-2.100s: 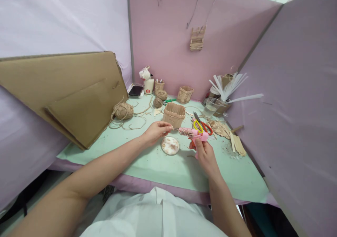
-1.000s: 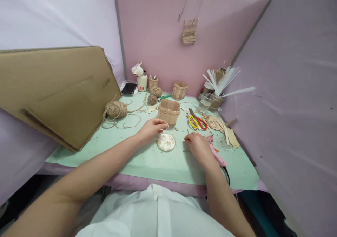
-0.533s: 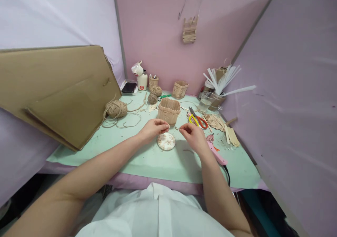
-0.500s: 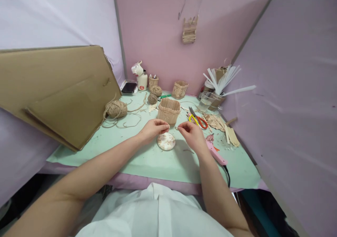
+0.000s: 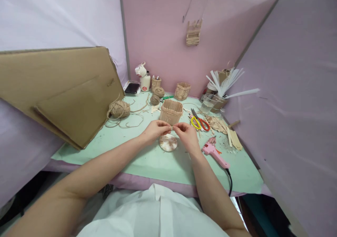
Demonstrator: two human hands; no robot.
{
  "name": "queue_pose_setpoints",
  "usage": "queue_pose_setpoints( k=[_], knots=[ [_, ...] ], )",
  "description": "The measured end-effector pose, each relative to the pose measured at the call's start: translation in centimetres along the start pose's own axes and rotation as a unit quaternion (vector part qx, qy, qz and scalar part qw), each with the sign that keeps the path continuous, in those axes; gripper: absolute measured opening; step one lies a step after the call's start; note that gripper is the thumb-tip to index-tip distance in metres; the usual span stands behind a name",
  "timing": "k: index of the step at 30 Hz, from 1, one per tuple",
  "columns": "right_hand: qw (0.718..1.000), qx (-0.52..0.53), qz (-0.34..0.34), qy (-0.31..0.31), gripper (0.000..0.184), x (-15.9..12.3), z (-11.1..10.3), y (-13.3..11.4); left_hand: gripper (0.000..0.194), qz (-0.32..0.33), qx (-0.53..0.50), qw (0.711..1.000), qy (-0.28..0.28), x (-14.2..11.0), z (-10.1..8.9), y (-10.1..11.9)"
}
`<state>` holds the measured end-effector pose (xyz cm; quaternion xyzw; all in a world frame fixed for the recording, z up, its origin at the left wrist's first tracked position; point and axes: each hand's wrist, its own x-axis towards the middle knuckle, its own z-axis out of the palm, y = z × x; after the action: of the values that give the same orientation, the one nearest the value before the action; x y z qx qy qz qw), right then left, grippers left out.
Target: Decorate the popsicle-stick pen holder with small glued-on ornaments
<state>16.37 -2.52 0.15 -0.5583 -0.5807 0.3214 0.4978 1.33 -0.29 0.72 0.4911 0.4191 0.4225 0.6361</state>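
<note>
Head view: The left hand (image 5: 155,130) and the right hand (image 5: 186,135) meet fingertip to fingertip near the middle of the mint-green desk (image 5: 147,160), both pinching a small pale piece (image 5: 172,127) too small to identify. The piece sits just above the round patterned disc (image 5: 167,142) and just in front of the open box of upright wooden sticks (image 5: 171,112). The pink glue gun (image 5: 214,152) lies untouched toward the right edge; the yellow-and-red scissors (image 5: 199,122) lie behind it. The ball of brown twine (image 5: 119,109) rests toward the left edge.

Step in hand, by judgement: shaping or pressing the pinched piece. The next move calls for steady fingertip pressure and fine alignment.
</note>
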Motion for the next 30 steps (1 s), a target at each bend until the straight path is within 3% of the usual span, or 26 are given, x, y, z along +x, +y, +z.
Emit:
queue_pose_setpoints(
  k=[30],
  knots=[
    [1.000,0.008,0.001,0.004,0.017,-0.05,0.64,0.55,0.016,-0.010,-0.006,1.000,0.024,-0.22,0.36,0.15]
  ],
)
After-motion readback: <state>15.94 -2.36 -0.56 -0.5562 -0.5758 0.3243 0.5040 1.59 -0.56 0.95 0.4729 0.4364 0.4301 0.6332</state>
